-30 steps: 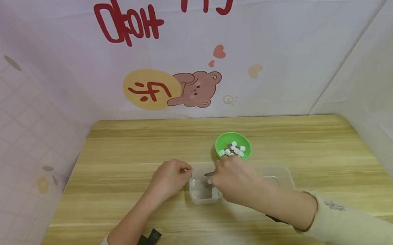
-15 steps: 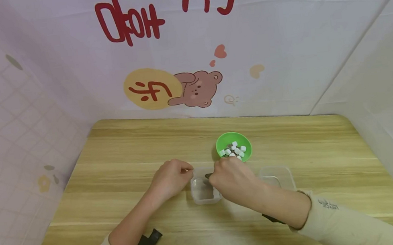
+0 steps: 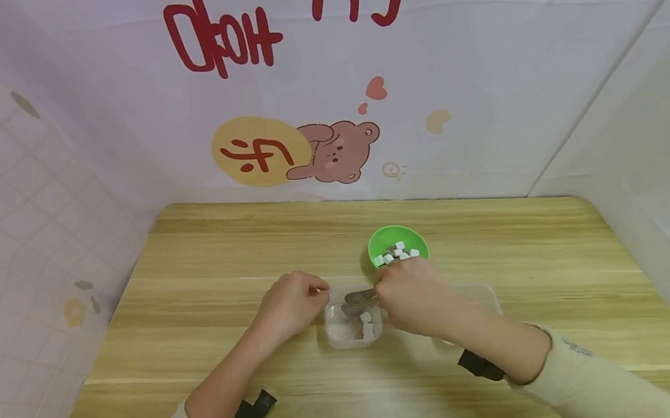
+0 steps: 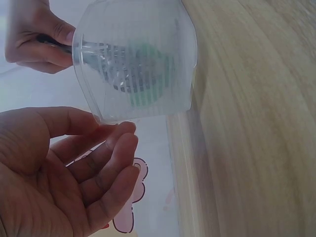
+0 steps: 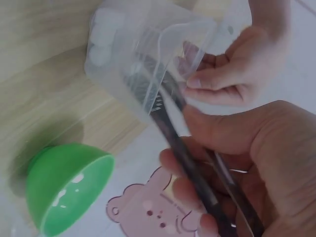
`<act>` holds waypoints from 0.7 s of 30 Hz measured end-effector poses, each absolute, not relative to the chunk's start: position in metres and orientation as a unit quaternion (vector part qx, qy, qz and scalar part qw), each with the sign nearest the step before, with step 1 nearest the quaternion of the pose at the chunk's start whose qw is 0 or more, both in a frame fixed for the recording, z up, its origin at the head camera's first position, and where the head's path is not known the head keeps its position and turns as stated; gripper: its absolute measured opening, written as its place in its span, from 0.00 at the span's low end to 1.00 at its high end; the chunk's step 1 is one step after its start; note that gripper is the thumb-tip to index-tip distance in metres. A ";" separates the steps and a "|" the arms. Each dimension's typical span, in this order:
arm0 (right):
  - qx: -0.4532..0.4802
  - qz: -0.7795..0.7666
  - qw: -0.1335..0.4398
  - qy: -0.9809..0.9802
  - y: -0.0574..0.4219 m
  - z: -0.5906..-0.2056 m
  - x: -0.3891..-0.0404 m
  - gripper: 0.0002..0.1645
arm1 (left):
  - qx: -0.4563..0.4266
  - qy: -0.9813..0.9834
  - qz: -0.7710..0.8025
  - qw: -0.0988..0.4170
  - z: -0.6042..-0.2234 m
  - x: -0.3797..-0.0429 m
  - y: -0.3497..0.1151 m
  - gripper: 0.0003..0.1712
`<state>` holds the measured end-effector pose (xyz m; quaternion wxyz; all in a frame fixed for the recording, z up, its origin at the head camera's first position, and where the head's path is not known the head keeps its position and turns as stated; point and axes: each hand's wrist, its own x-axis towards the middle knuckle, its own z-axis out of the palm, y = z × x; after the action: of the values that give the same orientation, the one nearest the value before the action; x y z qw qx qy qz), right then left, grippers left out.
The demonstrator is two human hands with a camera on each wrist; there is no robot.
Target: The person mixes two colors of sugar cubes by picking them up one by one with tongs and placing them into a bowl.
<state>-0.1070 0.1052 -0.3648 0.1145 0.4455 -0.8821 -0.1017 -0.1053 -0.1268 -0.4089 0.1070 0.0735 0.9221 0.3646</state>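
Observation:
My left hand pinches the rim of a clear plastic container between thumb and fingers, at its left back corner. White cubes lie at the container's right side; the right wrist view also shows white cubes through its wall. My right hand grips dark tongs. Their slotted ends are inside the container, spread a little apart, with no cube seen between them. Just behind my right hand stands a green bowl with several white cubes, partly hidden by the hand.
To the right, partly under my right forearm, lies another clear plastic piece, a lid or box. Black straps show at both forearms. The wooden table meets a printed wall at the back.
The tongs have drawn back a little to the right and spread; the white cube earlier at their ends now lies in the container. My left hand stays in place.

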 end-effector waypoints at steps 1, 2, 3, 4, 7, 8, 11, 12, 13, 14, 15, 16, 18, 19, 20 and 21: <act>0.441 -0.088 0.108 -0.887 0.107 -0.364 -0.108 0.18 | 0.074 0.922 0.364 0.107 -0.409 -0.105 -0.127 0.12; 0.436 -0.074 0.099 -0.891 0.110 -0.364 -0.108 0.18 | 0.074 0.922 0.364 0.106 -0.409 -0.105 -0.127 0.12; 0.430 -0.061 0.095 -0.896 0.112 -0.363 -0.107 0.18 | 0.074 0.922 0.364 0.106 -0.409 -0.105 -0.127 0.12; 0.427 -0.047 0.091 -0.899 0.115 -0.363 -0.107 0.17 | 0.074 0.922 0.364 0.106 -0.410 -0.105 -0.127 0.12; 0.414 -0.003 0.083 -0.907 0.125 -0.361 -0.107 0.15 | 0.073 0.922 0.366 0.106 -0.410 -0.105 -0.127 0.12; 0.412 0.013 0.085 -0.907 0.128 -0.360 -0.107 0.13 | 0.073 0.922 0.366 0.106 -0.410 -0.105 -0.127 0.12; 0.404 0.067 0.094 -0.907 0.138 -0.357 -0.107 0.11 | 0.073 0.921 0.367 0.106 -0.410 -0.105 -0.127 0.12; 0.402 0.085 0.101 -0.906 0.141 -0.355 -0.108 0.09 | 0.073 0.921 0.368 0.106 -0.410 -0.105 -0.127 0.12; 0.399 0.101 0.107 -0.905 0.145 -0.354 -0.108 0.07 | 0.073 0.921 0.368 0.106 -0.410 -0.105 -0.127 0.11; 0.393 0.114 0.115 -0.905 0.148 -0.353 -0.109 0.06 | 0.074 0.921 0.367 0.105 -0.410 -0.105 -0.127 0.11; 0.386 0.125 0.124 -0.906 0.151 -0.351 -0.110 0.06 | 0.074 0.922 0.366 0.104 -0.410 -0.105 -0.127 0.11; 0.379 0.133 0.133 -0.906 0.155 -0.350 -0.111 0.06 | 0.074 0.922 0.366 0.104 -0.410 -0.105 -0.127 0.11; 0.362 0.142 0.154 -0.908 0.161 -0.348 -0.113 0.08 | 0.075 0.922 0.365 0.104 -0.410 -0.105 -0.127 0.11; 0.352 0.143 0.164 -0.910 0.165 -0.348 -0.115 0.08 | 0.075 0.922 0.365 0.103 -0.410 -0.105 -0.127 0.11; 0.342 0.145 0.173 -0.912 0.169 -0.348 -0.116 0.09 | 0.075 0.922 0.365 0.104 -0.410 -0.105 -0.127 0.11; 0.332 0.149 0.180 -0.914 0.172 -0.349 -0.118 0.10 | 0.075 0.922 0.366 0.104 -0.411 -0.105 -0.127 0.11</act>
<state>-0.1175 0.1722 -0.3489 0.1802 0.3321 -0.9139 0.1487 -0.1050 -0.1271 -0.4106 0.1042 0.0747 0.9218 0.3657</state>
